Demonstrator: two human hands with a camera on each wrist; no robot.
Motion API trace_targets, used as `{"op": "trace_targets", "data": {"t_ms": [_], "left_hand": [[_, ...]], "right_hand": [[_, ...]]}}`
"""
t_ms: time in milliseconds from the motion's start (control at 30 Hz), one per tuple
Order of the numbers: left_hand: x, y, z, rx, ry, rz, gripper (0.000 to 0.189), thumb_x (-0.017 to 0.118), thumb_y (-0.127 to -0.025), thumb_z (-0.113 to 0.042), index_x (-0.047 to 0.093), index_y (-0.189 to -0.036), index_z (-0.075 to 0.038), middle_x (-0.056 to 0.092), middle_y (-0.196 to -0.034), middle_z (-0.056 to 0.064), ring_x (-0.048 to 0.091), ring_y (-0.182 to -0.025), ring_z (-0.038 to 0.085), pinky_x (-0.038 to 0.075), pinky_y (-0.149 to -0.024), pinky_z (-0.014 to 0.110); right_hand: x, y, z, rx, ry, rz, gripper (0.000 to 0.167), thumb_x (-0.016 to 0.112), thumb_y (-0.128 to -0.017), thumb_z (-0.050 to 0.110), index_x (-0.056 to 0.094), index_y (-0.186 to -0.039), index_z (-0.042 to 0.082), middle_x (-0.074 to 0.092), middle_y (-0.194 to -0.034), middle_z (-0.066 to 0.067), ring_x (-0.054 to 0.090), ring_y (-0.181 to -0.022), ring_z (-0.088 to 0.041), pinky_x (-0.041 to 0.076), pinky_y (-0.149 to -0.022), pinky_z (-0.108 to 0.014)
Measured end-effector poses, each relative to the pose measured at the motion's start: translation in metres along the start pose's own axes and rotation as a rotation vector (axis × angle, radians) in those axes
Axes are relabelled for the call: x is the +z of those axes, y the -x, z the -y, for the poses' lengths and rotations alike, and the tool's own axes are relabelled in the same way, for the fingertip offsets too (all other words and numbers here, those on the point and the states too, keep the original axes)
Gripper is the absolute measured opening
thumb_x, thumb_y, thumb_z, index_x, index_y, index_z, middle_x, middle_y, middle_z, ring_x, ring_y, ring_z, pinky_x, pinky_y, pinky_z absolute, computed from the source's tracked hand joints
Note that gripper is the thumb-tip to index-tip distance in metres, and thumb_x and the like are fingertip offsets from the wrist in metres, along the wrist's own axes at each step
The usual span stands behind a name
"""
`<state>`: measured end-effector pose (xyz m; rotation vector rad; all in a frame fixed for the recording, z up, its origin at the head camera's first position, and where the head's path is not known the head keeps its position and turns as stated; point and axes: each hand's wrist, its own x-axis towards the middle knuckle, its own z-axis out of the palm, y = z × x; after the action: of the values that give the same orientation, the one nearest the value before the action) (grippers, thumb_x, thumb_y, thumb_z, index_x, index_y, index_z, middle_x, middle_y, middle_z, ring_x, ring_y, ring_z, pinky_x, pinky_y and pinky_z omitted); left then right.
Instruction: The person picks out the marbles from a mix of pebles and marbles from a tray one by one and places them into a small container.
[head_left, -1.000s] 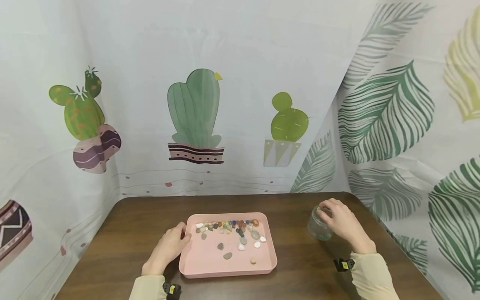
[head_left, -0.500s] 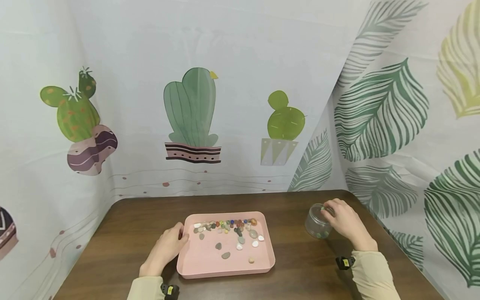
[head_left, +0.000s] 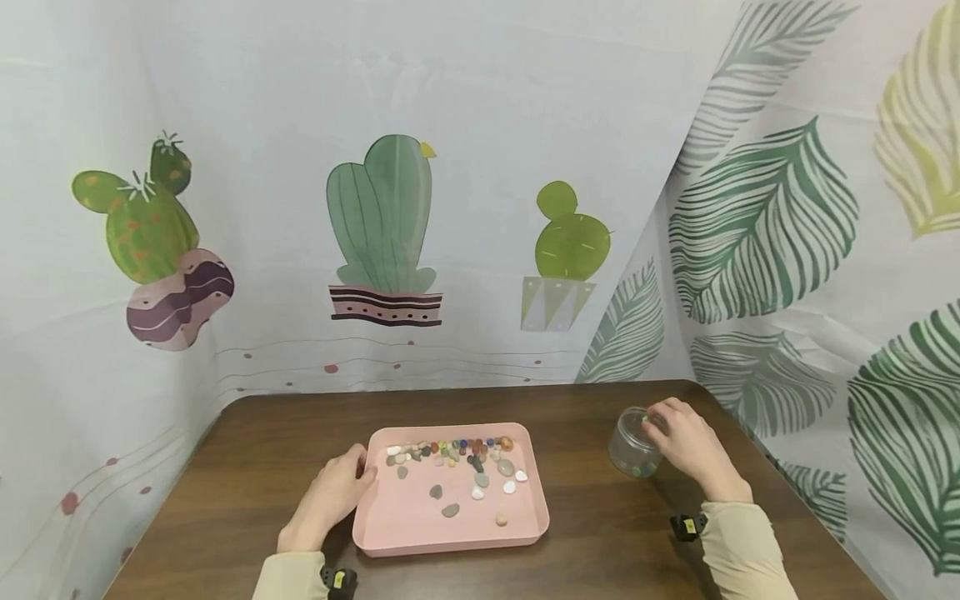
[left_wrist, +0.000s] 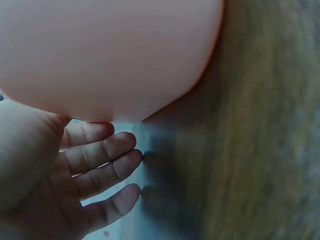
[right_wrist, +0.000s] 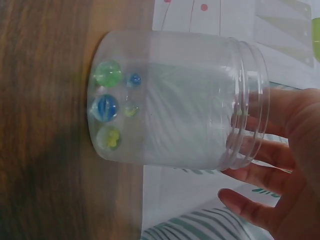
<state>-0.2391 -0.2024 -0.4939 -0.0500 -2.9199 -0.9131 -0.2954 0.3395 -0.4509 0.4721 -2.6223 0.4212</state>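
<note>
A shallow pink tray (head_left: 420,525) sits on the brown table. At its left rim is my left hand (head_left: 330,492), gripping the edge with the thumb over the rim and the fingers outside. In the left wrist view those fingers (left_wrist: 107,172) spread out below the tray wall (left_wrist: 125,55). To the right stands a clear jar (head_left: 633,450). My right hand (head_left: 690,442) holds it by its mouth, with a small green spot showing at the fingertips. Several marbles (right_wrist: 106,107), green, blue and yellow, rest at the jar's bottom; through its clear threaded neck parts of my fingers (right_wrist: 265,150) show.
Several coloured marbles and beads (head_left: 465,444) line the tray's far side. Grey pebbles (head_left: 450,510) and white stones (head_left: 477,493) are scattered nearer. Behind the table (head_left: 585,542) hangs a white cloth (head_left: 480,208) printed with cacti and leaves.
The head view has shifted slightly, carrying the whole scene a little to the left. Both hands keep their places at the tray and the jar.
</note>
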Motion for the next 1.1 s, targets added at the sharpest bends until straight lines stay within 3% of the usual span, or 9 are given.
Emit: {"op": "trace_targets", "data": {"t_ms": [733,933,1100], "left_hand": [[0.0,-0.001,0.001,0.001,-0.007,0.002,0.011,0.062,-0.092,-0.017,0.054,-0.09,-0.01,0.051,-0.071,0.0,0.048,-0.063,0.017,0.039,-0.055,0.034],[0.0,0.002,0.0,0.005,-0.006,-0.002,0.011,0.062,-0.092,-0.017,0.053,-0.089,-0.01,0.05,-0.07,0.0,0.048,-0.062,0.016,0.039,-0.055,0.033],[0.0,0.0,0.0,0.008,-0.006,-0.008,0.011,0.062,-0.092,-0.016,0.053,-0.089,-0.01,0.05,-0.07,0.0,0.048,-0.062,0.016,0.039,-0.055,0.034]], "right_hand": [[0.004,-0.001,0.001,-0.009,-0.013,0.001,0.012,0.07,-0.089,0.016,0.067,-0.094,0.005,0.059,-0.108,-0.017,0.057,-0.099,-0.04,0.047,-0.075,-0.056],[-0.002,-0.008,0.022,-0.073,-0.013,-0.052,0.009,0.071,-0.087,0.013,0.068,-0.093,0.007,0.061,-0.105,-0.014,0.056,-0.099,-0.039,0.045,-0.075,-0.057],[-0.003,-0.027,0.049,-0.159,-0.036,-0.024,0.008,0.071,-0.088,0.013,0.068,-0.094,0.009,0.063,-0.099,-0.009,0.059,-0.094,-0.032,0.047,-0.075,-0.051]]}}
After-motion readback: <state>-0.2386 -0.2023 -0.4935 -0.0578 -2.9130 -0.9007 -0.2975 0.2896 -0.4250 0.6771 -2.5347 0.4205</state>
